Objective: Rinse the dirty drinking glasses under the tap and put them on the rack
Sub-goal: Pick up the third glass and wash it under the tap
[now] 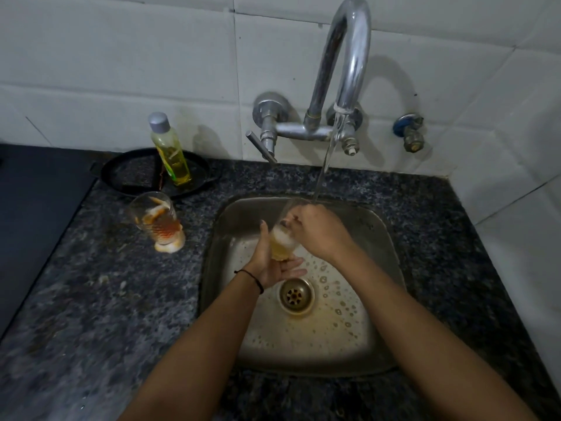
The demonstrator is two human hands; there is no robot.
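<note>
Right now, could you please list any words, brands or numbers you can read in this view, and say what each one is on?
No text can be read anywhere.
Bottle of yellow liquid: it has a green and yellow label, too blurred to read.
Dirty glass on the counter: an orange pattern or residue, no lettering visible.
Tap, sink and tiles: no markings visible.

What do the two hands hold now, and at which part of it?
Both hold one clear drinking glass over the steel sink. The left hand cups its base and lower side; the right hand is at its rim, under the running water.
</note>
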